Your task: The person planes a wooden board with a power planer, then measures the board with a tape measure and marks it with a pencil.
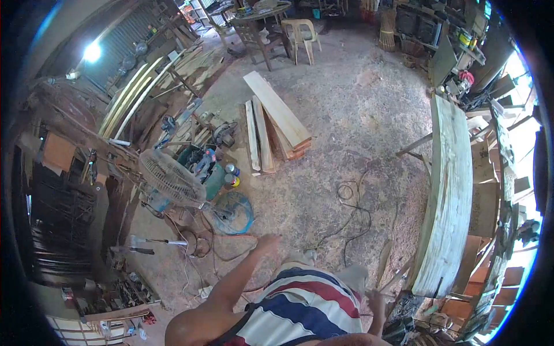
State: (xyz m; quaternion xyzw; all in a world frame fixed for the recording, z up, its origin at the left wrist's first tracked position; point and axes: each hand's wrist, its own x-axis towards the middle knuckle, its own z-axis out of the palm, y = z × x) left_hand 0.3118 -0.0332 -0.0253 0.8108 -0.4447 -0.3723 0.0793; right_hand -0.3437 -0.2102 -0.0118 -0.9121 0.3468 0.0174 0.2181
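My left hand [269,240] reaches forward over the concrete floor, its fingers loosely stretched and nothing visible in them. Close by on its left stands the round blue base [249,214] of an electric fan [172,179]. Low at my right side is my right hand [377,301], near the lower end of a wide wooden plank [449,202]. Its fingers are too small and blurred to show whether they hold anything. The plank lies lengthwise on a support along the right side. A dark cord [362,213] loops across the floor ahead of me.
Several cut boards [278,109] lie stacked on the floor ahead. Beside the fan are a green container [214,183] of tools and small cans [232,180]. Long wood strips [138,95] lean at the left. A plastic chair [301,39] stands at the back.
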